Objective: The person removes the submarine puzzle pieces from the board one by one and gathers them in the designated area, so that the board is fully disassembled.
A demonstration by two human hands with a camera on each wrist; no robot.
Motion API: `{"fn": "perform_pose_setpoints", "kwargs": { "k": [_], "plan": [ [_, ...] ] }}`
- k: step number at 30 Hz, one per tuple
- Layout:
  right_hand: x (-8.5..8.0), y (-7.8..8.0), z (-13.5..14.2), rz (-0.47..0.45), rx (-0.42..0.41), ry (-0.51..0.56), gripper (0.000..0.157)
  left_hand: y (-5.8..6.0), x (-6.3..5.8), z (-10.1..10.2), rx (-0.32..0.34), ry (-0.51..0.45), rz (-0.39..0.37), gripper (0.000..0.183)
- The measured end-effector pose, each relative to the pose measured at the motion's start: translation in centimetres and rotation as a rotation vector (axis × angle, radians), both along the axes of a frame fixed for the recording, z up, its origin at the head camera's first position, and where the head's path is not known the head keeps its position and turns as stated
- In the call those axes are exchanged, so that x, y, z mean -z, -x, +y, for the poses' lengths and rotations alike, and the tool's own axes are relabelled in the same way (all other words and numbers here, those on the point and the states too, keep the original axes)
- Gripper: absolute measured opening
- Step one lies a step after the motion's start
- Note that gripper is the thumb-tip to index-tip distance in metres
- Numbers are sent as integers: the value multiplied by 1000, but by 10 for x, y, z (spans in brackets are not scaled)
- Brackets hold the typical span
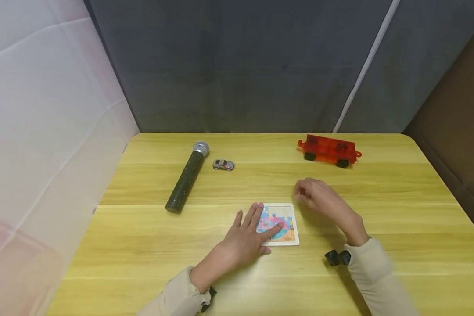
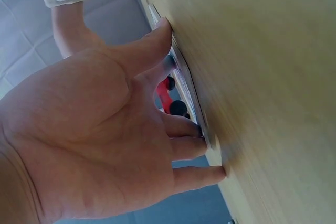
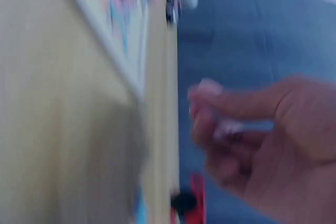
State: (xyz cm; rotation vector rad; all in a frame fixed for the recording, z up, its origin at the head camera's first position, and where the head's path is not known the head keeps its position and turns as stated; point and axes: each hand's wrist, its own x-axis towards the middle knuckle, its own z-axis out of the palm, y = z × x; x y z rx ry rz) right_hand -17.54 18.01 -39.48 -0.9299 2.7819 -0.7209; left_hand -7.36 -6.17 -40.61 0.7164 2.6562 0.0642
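Note:
A square jigsaw puzzle (image 1: 278,237) in a white-edged tray lies on the table, with a pale bare area at its upper right. My left hand (image 1: 245,241) rests over its left side, fingers spread and straight. The left wrist view shows the palm of this hand, with fingertips on the puzzle's edge and the table. Right of the puzzle, my right hand (image 1: 320,197) hovers above the table with curled fingers. In the blurred right wrist view, its thumb and fingers pinch a small pale piece (image 3: 228,129), whose markings are unclear.
A black microphone (image 1: 186,180) with a silver head lies at the left, beside a small silver toy car (image 1: 223,165). A red toy wagon (image 1: 329,150) with black wheels stands at the back right. A grey partition (image 1: 237,66) rises behind the table.

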Motion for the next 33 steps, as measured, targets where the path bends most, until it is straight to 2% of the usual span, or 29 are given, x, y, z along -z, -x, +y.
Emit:
{"fn": "perform_pose_setpoints", "kwargs": {
  "k": [3,6,8,14,20,26,29,33],
  "plan": [
    [5,-6,-23,-7,-163,52,14,0,-1,0,-9,12,-2,65],
    [10,-10,-40,-59,-224,36,21,1,-1,2,-11,26,2,64],
    [12,-13,-48,-87,-210,16,22,1,-1,3,-14,37,-1,63],
    [11,-22,-65,-145,-70,-19,22,1,-3,2,-24,76,-15,63],
    [18,-30,-76,-54,-6,-35,11,1,-3,1,-8,101,-2,63],
    [24,-32,-81,6,33,-21,11,2,-2,1,-7,114,-2,62],
    [26,-31,-82,-44,64,29,12,3,-2,1,-12,99,-10,63],
    [26,-23,-77,-166,65,155,10,3,-2,1,-10,65,-21,64]
  ]
}}
